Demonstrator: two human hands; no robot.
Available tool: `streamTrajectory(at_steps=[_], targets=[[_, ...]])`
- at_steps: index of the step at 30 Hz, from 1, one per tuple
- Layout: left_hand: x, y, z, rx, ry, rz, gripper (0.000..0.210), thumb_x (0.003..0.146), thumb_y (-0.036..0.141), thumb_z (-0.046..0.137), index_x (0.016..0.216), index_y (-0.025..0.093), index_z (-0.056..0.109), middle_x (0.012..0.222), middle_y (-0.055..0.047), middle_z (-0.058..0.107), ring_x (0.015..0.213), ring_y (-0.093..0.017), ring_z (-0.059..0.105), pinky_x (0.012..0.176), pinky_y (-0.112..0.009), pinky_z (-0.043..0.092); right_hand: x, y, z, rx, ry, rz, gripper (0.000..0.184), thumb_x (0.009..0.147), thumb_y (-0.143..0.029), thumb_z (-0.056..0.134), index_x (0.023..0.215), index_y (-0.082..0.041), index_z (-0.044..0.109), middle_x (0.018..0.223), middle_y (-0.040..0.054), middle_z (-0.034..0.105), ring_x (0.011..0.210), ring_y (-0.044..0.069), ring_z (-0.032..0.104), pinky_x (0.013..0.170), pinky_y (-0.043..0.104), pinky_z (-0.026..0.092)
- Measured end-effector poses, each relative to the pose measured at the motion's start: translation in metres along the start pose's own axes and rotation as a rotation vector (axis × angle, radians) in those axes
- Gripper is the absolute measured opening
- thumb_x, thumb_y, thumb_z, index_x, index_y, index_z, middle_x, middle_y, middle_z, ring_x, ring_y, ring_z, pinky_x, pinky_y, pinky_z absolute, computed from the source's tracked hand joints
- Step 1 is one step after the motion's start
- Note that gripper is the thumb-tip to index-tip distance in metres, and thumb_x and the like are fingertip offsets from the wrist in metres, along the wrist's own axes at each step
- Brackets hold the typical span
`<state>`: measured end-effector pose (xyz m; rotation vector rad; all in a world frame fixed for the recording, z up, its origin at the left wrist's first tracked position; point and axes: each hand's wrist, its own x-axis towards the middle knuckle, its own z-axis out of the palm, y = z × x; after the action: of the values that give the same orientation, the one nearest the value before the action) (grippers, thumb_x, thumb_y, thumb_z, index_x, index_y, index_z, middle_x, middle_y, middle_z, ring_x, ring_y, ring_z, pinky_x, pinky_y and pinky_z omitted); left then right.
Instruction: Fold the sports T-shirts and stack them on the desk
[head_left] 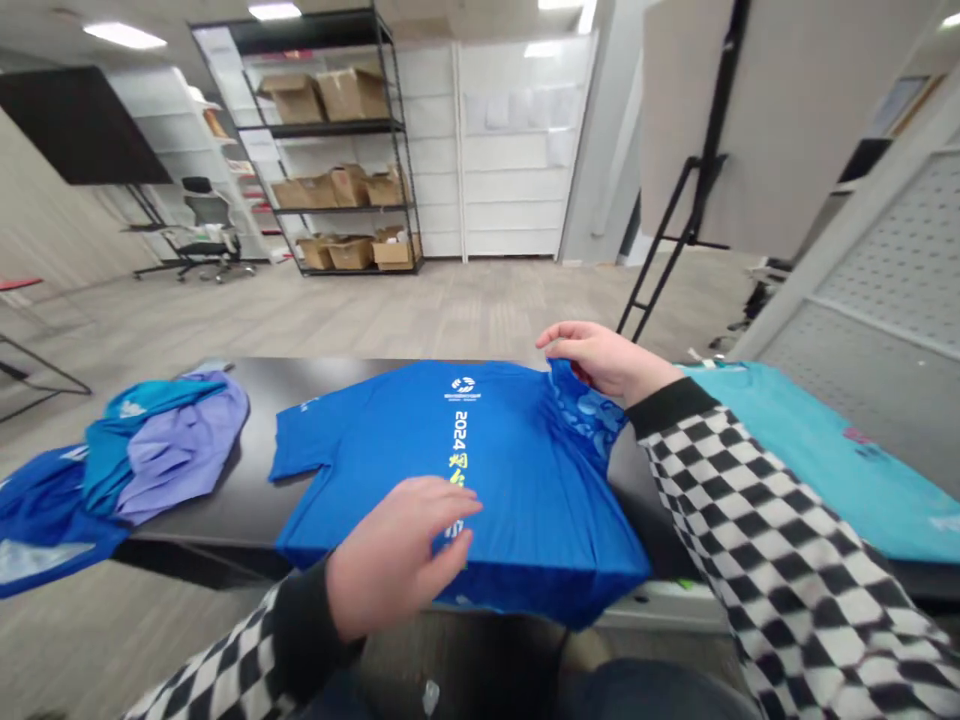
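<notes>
A blue T-shirt (405, 450) with a white emblem and lettering that includes "2024" lies spread on the dark table, its near edge hanging over the front. My right hand (600, 362) grips the sleeve on the right side, which is lifted and bunched and shows a patterned blue fabric. Over the lower part of the shirt is my left hand (401, 550), slightly blurred, thumb and fingers apart and nothing held. Whether it touches the cloth I cannot tell. The other sleeve (304, 430) lies flat to the left.
Crumpled purple, teal and blue garments (176, 440) lie at the table's left end, partly overhanging. A turquoise shirt (817, 450) is spread at the right. Behind the dark table (251, 490) stand a shelf with cardboard boxes (352, 95) and a board on a black stand (675, 220).
</notes>
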<state>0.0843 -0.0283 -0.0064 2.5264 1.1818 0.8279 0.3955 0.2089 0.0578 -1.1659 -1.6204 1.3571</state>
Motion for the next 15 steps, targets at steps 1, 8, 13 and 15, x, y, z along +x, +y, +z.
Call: streamTrajectory(at_steps=[1,8,13,15], targets=[[-0.028,-0.001,-0.003,-0.012,0.082,-0.068,0.029,0.107,0.021,0.066,0.131,0.026,0.081,0.131,-0.008,0.086,0.122,-0.026,0.081,0.112,-0.041,0.063,0.008,-0.012,0.016,-0.017,-0.033,0.016,0.024,0.087,-0.023,0.087,0.107,-0.022,0.074,0.053,-0.0081,0.049,0.041,0.011,0.044,0.035,0.02,0.029],[-0.128,0.011,0.012,-0.204,0.319,-0.201,0.03,0.105,0.01,0.061,0.119,0.027,0.08,0.11,-0.006,0.086,0.104,-0.019,0.082,0.093,-0.027,0.067,0.074,-0.043,0.157,-0.259,-0.294,0.231,0.015,0.091,-0.012,0.085,0.091,-0.02,0.073,0.053,-0.0039,0.059,0.042,0.013,0.052,0.039,0.023,0.038],[-0.137,0.013,0.015,-0.226,0.255,-0.167,0.036,0.099,0.005,0.062,0.122,0.026,0.079,0.107,-0.004,0.086,0.1,-0.019,0.082,0.092,-0.026,0.067,0.082,-0.011,0.218,-0.277,-0.314,0.327,0.017,0.098,-0.021,0.086,0.094,-0.019,0.07,0.06,0.0004,0.068,0.05,0.016,0.064,0.047,0.023,0.05],[-0.141,0.009,0.014,-0.234,0.25,-0.158,0.038,0.098,0.004,0.063,0.123,0.027,0.079,0.107,-0.003,0.086,0.098,-0.018,0.082,0.091,-0.025,0.067,0.079,0.002,0.213,-0.167,-0.324,0.306,0.018,0.101,-0.028,0.084,0.102,-0.018,0.069,0.074,0.0057,0.077,0.062,0.018,0.073,0.055,0.025,0.058]])
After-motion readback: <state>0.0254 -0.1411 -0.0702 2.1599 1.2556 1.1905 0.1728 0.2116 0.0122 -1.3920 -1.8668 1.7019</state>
